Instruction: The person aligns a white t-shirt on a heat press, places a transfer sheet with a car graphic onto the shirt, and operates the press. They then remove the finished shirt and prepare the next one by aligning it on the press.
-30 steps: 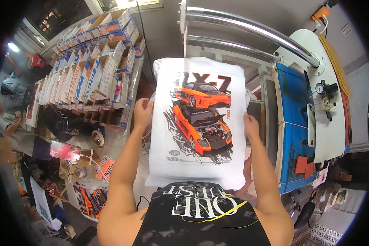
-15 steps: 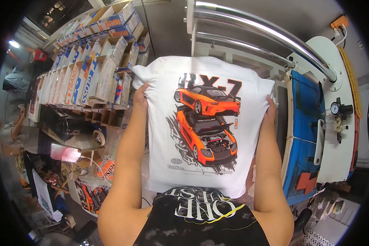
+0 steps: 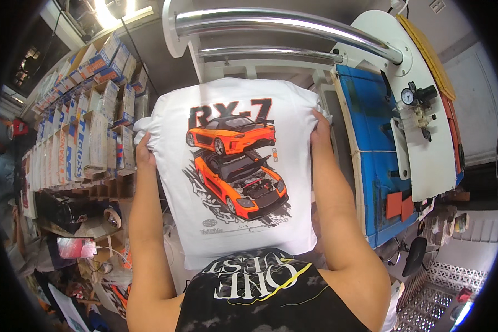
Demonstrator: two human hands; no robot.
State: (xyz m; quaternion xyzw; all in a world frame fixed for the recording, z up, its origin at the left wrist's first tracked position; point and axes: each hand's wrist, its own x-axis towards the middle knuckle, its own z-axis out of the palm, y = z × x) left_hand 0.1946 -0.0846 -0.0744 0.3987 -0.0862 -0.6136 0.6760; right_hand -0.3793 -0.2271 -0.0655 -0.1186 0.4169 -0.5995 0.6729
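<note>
A white T-shirt point(image 3: 301, 182) is spread upright in front of my chest, its large printed picture of two orange and black cars facing me. My left hand point(image 3: 144, 152) is closed on the shirt's left side near the sleeve, where the cloth bunches up. On the opposite side my right hand point(image 3: 320, 126) grips the cloth near the other sleeve. Between the hands the fabric is stretched fairly flat, and its lower edge hangs against my dark top. Some fingers of both hands are hidden behind the cloth.
Racks of narrow cardboard boxes point(image 3: 83, 144) stand at the left, above a lit phone point(image 3: 76, 248) with a cable. Ahead run thick chrome bars point(image 3: 282, 27). At the right is a machine with a blue panel point(image 3: 365, 110), a white handle point(image 3: 399, 149) and a pressure gauge point(image 3: 408, 96).
My view has swung to the right, so the shirt, boxes and machine all sit farther left. Both hands keep their hold on the shirt, and its upper print is less folded.
</note>
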